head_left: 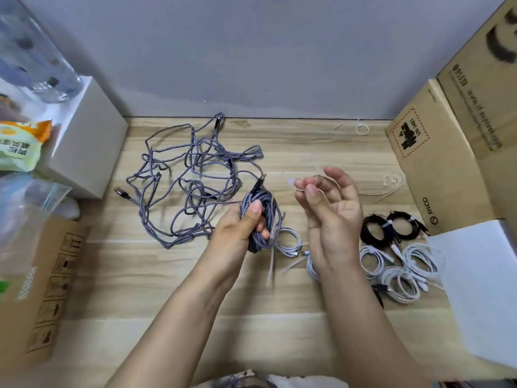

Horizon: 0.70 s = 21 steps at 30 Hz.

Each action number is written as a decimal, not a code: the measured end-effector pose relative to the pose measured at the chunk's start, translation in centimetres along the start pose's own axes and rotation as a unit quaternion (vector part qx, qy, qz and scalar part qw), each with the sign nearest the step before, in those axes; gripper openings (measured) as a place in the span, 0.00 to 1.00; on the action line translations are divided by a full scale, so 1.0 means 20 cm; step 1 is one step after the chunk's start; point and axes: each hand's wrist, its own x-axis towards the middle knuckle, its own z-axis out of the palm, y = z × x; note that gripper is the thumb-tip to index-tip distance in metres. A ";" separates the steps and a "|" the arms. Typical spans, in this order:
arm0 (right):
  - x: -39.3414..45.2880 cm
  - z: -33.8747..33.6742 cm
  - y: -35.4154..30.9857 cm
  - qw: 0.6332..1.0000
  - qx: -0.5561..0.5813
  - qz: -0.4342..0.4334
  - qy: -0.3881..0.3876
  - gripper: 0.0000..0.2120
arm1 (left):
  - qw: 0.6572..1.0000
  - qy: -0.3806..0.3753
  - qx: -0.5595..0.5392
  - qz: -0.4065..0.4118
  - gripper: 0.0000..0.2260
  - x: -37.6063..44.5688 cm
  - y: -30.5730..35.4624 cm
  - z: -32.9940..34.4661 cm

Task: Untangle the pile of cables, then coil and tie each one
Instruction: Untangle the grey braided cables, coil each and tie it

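1. pale wood-grain table [117,264] under a plain grey wall; cardboard and clutter crowd both edges.
2. far left: a clear plastic bag [25,203] over a brown cardboard box [47,292], a green and orange snack packet [19,147], and a white box [86,141] at the back corner.
3. left of centre: tangled pile of grey braided cables [190,180] spread loose on the table, a usb plug sticking out at its left side.
4. centre: left hand [240,228] raised off the table, fingers and thumb wrapped round a coiled grey braided cable [261,217]; a dark plug end pokes up from the top of the coil. coil sits just right of the pile.
5. below the coil: a white coiled cable [289,242] on the table, partly hidden by the hands.
6. right of centre: right hand [330,205] lifted palm-up, fingertips pinching a thin translucent cable tie [319,179]; remaining fingers loosely curled. tie is blurred.
7. further right: two black coiled cables [389,228], tied, side by side; in front of them several white coiled cables [400,273], touching one another.
8. back right: loose cable ties [361,127] near the wall.
9. far right: stacked cardboard boxes [436,152] and a white sheet [481,289] lying over the table edge.
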 end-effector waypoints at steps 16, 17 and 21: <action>-0.36 0.05 0.11 0.980 -0.159 0.084 -0.080 0.18 | 0.996 0.022 0.060 0.059 0.06 -0.21 0.01 -0.08; -0.37 0.06 0.11 0.979 -0.163 0.085 -0.084 0.18 | 0.995 0.031 0.072 0.065 0.06 -0.21 0.01 -0.08; -0.40 0.09 0.11 0.986 -0.081 0.097 -0.112 0.25 | 0.987 0.052 0.111 0.106 0.06 -0.20 0.00 -0.12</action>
